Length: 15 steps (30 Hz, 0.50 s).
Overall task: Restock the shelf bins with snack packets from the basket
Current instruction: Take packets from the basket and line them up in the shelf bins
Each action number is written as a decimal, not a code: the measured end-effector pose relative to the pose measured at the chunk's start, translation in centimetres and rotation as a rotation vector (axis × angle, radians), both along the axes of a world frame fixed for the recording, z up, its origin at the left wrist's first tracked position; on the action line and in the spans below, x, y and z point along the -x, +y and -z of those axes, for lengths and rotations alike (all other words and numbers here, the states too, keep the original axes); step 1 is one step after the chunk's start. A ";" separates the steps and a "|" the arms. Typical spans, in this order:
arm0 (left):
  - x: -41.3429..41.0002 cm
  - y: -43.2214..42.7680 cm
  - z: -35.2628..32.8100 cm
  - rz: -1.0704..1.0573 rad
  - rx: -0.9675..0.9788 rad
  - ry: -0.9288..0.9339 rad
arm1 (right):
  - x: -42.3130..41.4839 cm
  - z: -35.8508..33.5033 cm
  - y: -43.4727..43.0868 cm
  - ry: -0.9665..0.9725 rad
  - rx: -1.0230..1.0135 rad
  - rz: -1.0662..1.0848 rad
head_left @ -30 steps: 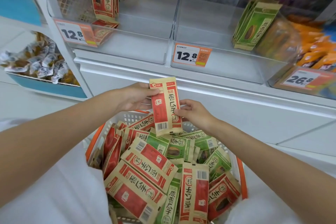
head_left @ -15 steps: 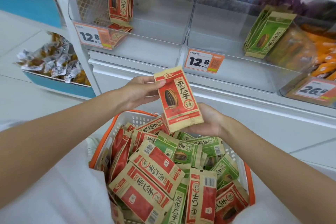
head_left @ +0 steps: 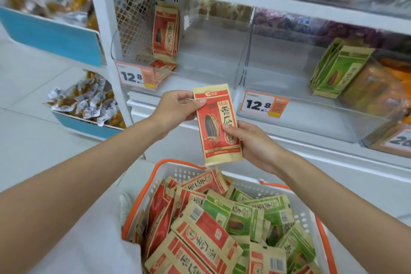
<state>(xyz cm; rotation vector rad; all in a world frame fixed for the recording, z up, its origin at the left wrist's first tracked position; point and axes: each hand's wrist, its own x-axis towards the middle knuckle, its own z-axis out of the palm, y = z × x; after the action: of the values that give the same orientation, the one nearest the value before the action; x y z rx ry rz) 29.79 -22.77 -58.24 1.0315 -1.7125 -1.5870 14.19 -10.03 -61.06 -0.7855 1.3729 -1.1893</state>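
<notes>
From the head camera: above the basket and in front of the shelf edge, one red snack packet [head_left: 216, 123] held upright and face-on, pinched at its upper left corner by the left hand [head_left: 175, 110] and gripped along its lower right edge by the right hand [head_left: 255, 144], thumb across the print. Behind it, nothing between packet and the clear left bin [head_left: 200, 51], where a few matching red packets [head_left: 165, 31] stand against the mesh side and one more lies flat near the front. On that bin's front, a 12.8 price tag [head_left: 135, 75]; a second 12.8 tag [head_left: 263, 104] on the clear right bin [head_left: 289, 73], where several green packets [head_left: 340, 71] lean at the right. Further right, orange-wrapped goods in a neighbouring bin [head_left: 378, 91], partly cut off. Below the hands, a white basket with orange handles [head_left: 153, 182], heaped with red and green packets [head_left: 222, 224] lying flat and overlapping. At the left, a blue-fronted rack [head_left: 55, 38] with small wrapped sweets [head_left: 89, 100] on its lower tier. Overhead, another shelf of yellow packs, blurred. Pale tiled floor [head_left: 33, 140] under everything; white shelf base [head_left: 311, 162] behind the basket.
</notes>
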 end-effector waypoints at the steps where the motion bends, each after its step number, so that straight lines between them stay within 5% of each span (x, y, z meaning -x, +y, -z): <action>1: 0.0 -0.9 -1.0 -0.009 0.017 0.031 | 0.0 -1.0 -1.2 -0.029 0.033 0.006; 8: -0.7 -10.8 -6.6 -0.267 0.118 0.121 | -0.6 -8.2 -13.1 -0.082 0.156 0.154; 15: -1.5 -20.3 -6.2 -0.300 0.145 -0.114 | -0.6 -6.9 -25.0 -0.035 -0.095 0.136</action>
<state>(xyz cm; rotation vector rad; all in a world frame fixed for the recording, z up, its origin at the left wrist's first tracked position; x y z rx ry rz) 31.30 -43.02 -52.09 1.2580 -1.6292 -1.2184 14.80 -35.06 -54.16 -0.6096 1.4612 -1.2274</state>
